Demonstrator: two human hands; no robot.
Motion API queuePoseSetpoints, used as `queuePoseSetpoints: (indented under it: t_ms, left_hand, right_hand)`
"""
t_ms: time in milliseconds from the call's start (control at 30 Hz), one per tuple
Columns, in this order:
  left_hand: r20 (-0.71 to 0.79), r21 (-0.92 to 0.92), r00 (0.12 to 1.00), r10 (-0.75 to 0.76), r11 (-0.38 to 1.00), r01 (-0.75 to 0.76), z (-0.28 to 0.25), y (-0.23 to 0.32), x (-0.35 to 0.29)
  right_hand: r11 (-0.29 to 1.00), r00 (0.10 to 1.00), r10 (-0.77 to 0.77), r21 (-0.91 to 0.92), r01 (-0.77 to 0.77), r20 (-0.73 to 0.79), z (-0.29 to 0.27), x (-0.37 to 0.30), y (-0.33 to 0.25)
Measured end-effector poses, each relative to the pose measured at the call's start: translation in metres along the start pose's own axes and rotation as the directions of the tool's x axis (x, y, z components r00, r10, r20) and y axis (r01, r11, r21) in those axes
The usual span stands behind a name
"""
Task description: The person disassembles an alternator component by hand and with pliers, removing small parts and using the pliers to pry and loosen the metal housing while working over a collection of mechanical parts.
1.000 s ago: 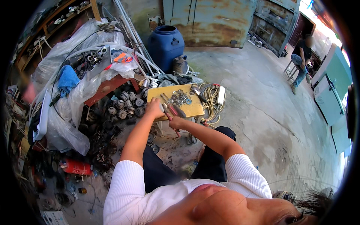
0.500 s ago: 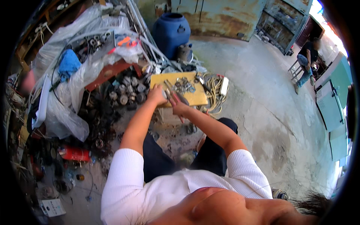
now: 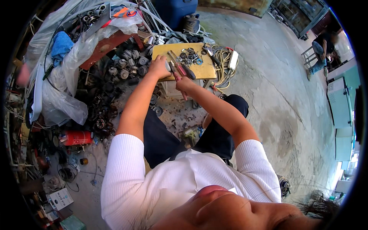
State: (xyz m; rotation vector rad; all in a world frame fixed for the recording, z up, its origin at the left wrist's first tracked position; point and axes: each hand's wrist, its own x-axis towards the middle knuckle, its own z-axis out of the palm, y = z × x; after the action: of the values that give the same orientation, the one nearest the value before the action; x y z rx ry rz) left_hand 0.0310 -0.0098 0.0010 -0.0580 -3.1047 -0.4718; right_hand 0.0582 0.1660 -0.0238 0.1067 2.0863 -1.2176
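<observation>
A small yellow-topped table (image 3: 161, 51) stands in front of my knees. At its near left edge my left hand (image 3: 158, 68) is closed around a roundish metal part (image 3: 168, 66), mostly covered by my fingers. Just to the right, my right hand (image 3: 184, 84) grips red-handled pliers (image 3: 177, 72), their jaw end close to the metal part. A dark-handled tool (image 3: 188, 72) lies beside the pliers. Several small rings and metal pieces (image 3: 189, 56) are spread on the tabletop, and a black-handled tool (image 3: 211, 54) rests at its right side.
Coiled yellowish cable (image 3: 221, 63) and a white power strip (image 3: 233, 60) lie right of the table. Greasy round metal parts (image 3: 128, 64) heap up at the left, near plastic sheeting (image 3: 65, 103) and a red cylinder (image 3: 78, 137). A blue barrel (image 3: 174, 13) stands behind. Another person (image 3: 322, 50) sits far right.
The whole view has tilted, so the table and both hands appear higher in the picture. My hands stay together at the table edge, with the same holds.
</observation>
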Motion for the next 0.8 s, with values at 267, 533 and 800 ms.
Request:
queuePoseSetpoints:
  t_ms: [267,533,800]
  left_hand:
    - [0.023,0.011,1.0,-0.003,1.0,0.003,0.0,0.0,0.001]
    - [0.038,0.031,0.999,-0.011,0.999,0.01,-0.007,0.011,-0.004]
    - [0.006,0.022,0.999,0.046,0.999,-0.046,-0.005,0.004,-0.002]
  right_hand:
    - [1.0,0.995,-0.019,0.0,0.02,-0.095,0.01,0.003,-0.004]
    - [0.981,0.998,-0.065,-0.181,0.067,0.019,-0.006,0.022,0.013]
    - [0.979,0.967,-0.042,0.205,-0.011,0.252,0.005,0.009,0.01]
